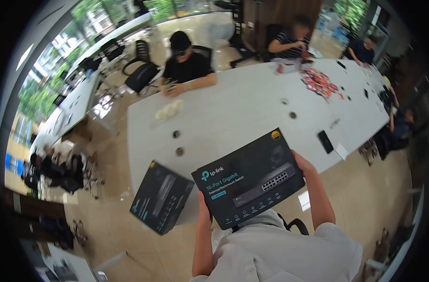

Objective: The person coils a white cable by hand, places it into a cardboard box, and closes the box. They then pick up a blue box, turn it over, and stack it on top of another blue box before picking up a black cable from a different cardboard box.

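Observation:
I hold a black tp-link 16-port switch box (249,181) in front of me with both hands, its printed face up. My left hand (203,207) grips its near left edge, only the thumb and wrist showing. My right hand (302,163) grips its right edge, fingers hidden behind the box. A second, similar black box (162,197) lies to the left on the near corner of the long white table (242,108), partly hanging over the edge, touched by neither hand.
Several people sit along the table's far side and right end. On it lie a heap of red packets (320,83), a black phone (325,141), a white card (341,151), some small round caps (179,151) and white lumps (169,109). Office chairs stand behind.

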